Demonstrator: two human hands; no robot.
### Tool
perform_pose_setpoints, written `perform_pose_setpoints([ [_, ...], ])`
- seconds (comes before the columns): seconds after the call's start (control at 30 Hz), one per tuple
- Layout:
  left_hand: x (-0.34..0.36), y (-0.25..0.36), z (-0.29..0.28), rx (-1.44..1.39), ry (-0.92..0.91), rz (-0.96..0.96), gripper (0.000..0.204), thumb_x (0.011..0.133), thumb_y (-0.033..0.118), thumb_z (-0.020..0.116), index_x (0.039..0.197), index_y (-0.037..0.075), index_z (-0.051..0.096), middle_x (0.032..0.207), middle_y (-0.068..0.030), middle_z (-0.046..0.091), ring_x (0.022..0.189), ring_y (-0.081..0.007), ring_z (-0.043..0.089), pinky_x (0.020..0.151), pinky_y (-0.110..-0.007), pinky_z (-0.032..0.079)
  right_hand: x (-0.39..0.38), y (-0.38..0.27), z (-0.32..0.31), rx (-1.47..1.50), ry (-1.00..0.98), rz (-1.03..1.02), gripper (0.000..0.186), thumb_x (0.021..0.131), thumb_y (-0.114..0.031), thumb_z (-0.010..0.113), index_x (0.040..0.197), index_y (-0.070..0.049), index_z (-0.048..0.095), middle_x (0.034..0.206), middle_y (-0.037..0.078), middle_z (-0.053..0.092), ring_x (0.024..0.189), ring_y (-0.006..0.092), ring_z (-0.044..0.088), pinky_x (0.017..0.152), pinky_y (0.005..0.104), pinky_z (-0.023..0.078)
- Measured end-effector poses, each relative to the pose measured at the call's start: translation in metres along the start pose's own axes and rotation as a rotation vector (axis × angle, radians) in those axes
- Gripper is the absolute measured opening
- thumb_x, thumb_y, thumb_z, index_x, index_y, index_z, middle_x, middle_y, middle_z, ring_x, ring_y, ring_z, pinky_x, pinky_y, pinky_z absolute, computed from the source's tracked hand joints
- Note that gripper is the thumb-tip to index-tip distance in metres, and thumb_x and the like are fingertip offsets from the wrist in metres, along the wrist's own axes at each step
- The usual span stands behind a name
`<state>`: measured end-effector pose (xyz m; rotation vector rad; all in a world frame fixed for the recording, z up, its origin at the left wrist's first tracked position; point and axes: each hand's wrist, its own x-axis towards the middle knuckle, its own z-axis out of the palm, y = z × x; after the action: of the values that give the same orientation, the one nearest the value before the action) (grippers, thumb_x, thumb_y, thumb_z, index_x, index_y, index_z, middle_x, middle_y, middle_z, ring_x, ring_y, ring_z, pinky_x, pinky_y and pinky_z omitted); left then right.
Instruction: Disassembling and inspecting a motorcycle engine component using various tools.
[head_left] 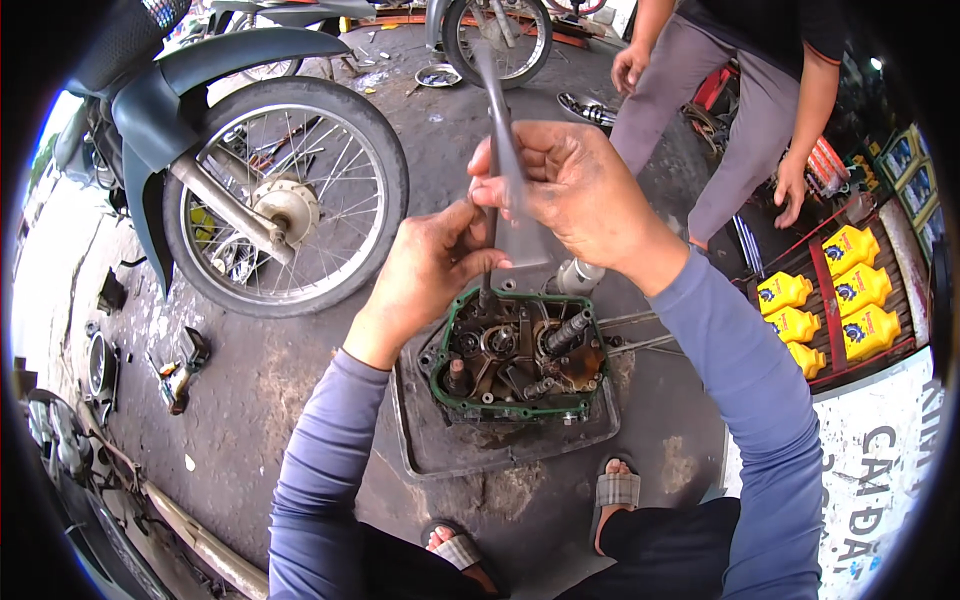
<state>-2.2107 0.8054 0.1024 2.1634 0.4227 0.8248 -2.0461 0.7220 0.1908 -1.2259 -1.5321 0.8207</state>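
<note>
A long metal tool (496,100) stands nearly upright over the twelve o'clock edge of an open engine case (505,350), its middle blurred – whether it is one piece or two, I cannot tell. The right hand (580,185) grasps it higher up with curled fingers; the left hand (425,260) pinches a dark shaft (487,285) lower down, which runs toward the case. Green lines the case's rim, and gears and shafts show inside. A grey cylinder (578,277) stands just beside it at one o'clock, and a shallow tray (408,440) lies beneath. Farther out, a motorcycle's front wheel (395,200) stands at ten o'clock, while yellow bottles (865,335) sit in a rack at three. Another person (655,110) is at one o'clock – both hands hanging down. Sandalled feet rest on the dark floor (290,400), at five and seven.
</note>
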Motion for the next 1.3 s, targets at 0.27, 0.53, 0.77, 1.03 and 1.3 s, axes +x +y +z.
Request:
perform_pose_setpoints([
  [0.27, -0.006, -0.004, 0.015, -0.114, -0.039, -0.117, 0.015, 0.09, 0.003, 0.068, 0.104, -0.003, 0.064, 0.096, -0.0082, 0.073, 0.089, -0.0122, 0.068, 0.082, -0.029, 0.055, -0.005, 0.01, -0.011, -0.082, -0.019, -0.115, 0.014, 0.088, -0.007, 0.072, 0.099, 0.001, 0.067, 0.087, 0.005, 0.07, 0.08, 0.009, 0.065, 0.075, 0.0247, 0.054],
  [0.53, -0.003, -0.006, 0.02, -0.143, -0.042, -0.089, 0.014, 0.088, 0.005, 0.071, 0.097, -0.003, 0.063, 0.088, -0.0089, 0.073, 0.085, -0.0127, 0.07, 0.078, -0.029, 0.055, 0.009, 0.025, -0.013, 0.143, -0.037, -0.276, 0.02, 0.086, 0.001, 0.071, 0.104, 0.006, 0.067, 0.097, 0.01, 0.073, 0.089, 0.0141, 0.07, 0.082, 0.0281, 0.057],
  [0.77, -0.003, -0.004, 0.025, -0.37, -0.076, -0.096, 0.015, 0.087, 0.006, 0.073, 0.097, -0.001, 0.066, 0.085, -0.0043, 0.072, 0.081, -0.0094, 0.067, 0.073, -0.027, 0.054, 0.008, 0.029, -0.019, 0.292, -0.103, -0.243, 0.019, 0.086, 0.003, 0.069, 0.104, 0.008, 0.067, 0.096, 0.013, 0.072, 0.088, 0.0182, 0.072, 0.081, 0.0286, 0.058],
  [1.03, -0.001, 0.002, 0.028, -0.163, -0.047, -0.158, 0.011, 0.088, 0.005, 0.072, 0.095, -0.003, 0.066, 0.082, -0.0051, 0.071, 0.08, -0.0094, 0.066, 0.073, -0.028, 0.053, 0.004, 0.033, -0.02, 0.378, -0.109, -0.209, 0.018, 0.088, 0.001, 0.069, 0.105, 0.006, 0.065, 0.096, 0.011, 0.071, 0.09, 0.0183, 0.072, 0.081, 0.0289, 0.058],
  [1.3, -0.002, -0.004, 0.026, 0.015, -0.092, -0.272, 0.013, 0.091, 0.003, 0.068, 0.102, -0.002, 0.065, 0.089, -0.0056, 0.073, 0.095, -0.0132, 0.069, 0.083, -0.028, 0.054, 0.003, 0.029, -0.022, 0.17, -0.075, -0.268, 0.022, 0.092, 0.001, 0.063, 0.113, 0.006, 0.061, 0.099, 0.012, 0.071, 0.097, 0.0196, 0.07, 0.087, 0.0297, 0.057],
])
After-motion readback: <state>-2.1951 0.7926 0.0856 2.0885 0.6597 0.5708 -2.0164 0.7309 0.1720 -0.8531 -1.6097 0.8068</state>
